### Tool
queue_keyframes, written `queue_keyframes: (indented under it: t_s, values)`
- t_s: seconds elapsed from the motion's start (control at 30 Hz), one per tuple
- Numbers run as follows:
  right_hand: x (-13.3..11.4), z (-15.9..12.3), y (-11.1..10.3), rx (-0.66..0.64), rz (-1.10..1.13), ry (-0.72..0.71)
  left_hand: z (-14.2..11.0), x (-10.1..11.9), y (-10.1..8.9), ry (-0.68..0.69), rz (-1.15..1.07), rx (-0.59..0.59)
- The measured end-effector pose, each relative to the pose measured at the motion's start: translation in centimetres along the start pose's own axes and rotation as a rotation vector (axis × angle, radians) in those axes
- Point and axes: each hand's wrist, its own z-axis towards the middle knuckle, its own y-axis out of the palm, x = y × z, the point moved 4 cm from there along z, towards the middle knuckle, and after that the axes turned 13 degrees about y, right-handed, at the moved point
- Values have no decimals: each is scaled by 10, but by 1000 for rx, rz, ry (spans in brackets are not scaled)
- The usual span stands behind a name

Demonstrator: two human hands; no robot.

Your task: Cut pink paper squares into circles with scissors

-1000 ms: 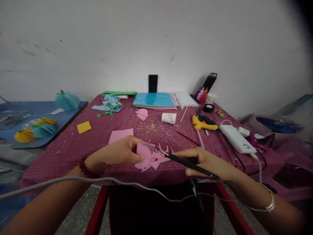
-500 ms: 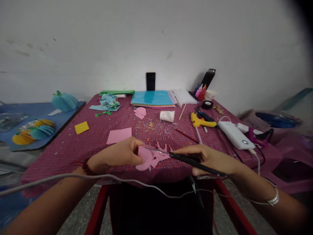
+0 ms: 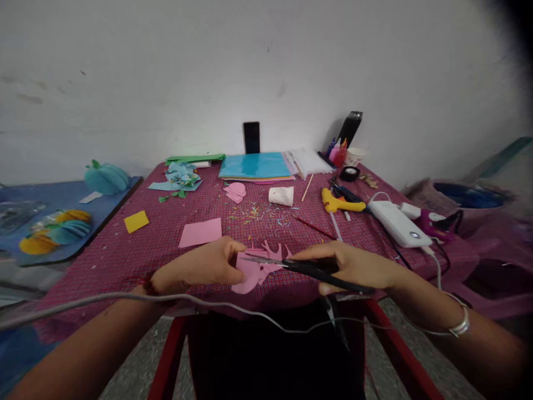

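My left hand [image 3: 212, 263] pinches a piece of pink paper [image 3: 247, 276] near the table's front edge. Narrow cut strips fan out from the paper's right side. In my right hand [image 3: 347, 262] is a pair of scissors [image 3: 310, 270] with black handles, its metal blades pointing left across the pink paper and reaching close to my left fingertips. A flat pink sheet [image 3: 202, 232] lies just beyond my left hand. Past it are several pink rounded cutouts [image 3: 235, 191].
Paper scraps surround a tipped white cup [image 3: 281, 195]. A yellow glue gun [image 3: 341, 202], white power bank [image 3: 397, 223] and black tape roll [image 3: 349, 173] lie right. Blue sheets [image 3: 256, 165] and a phone [image 3: 251, 137] are at the back. A pale cable [image 3: 200, 304] crosses my forearms.
The scissor blades have shifted slightly against the pink paper, which both hands keep near the same place. The whole view has moved a little.
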Motion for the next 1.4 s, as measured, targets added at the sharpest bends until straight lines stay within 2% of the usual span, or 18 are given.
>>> queue_keyframes:
  t_s: [0.13,0.23,0.47,0.53,0.73,1.13,1.4]
  values:
    - [-8,0,2,2,-52,-24,0,5,4,-31,127,2]
    - [-7,1,3,-13,-31,-26,0,7,5,-11,136,-15]
    - [11,9,1,-125,50,-71,7,8,8,29,-100,-115]
    - [10,10,1,-117,47,-82,8,6,9,21,-157,-127]
    - [3,12,3,-97,38,-109,8,2,9,29,-175,-105]
    - [19,16,1,-129,42,-74,13,-5,12,65,-244,-148]
    - [15,14,1,-124,43,-92,12,-2,14,43,-264,-171]
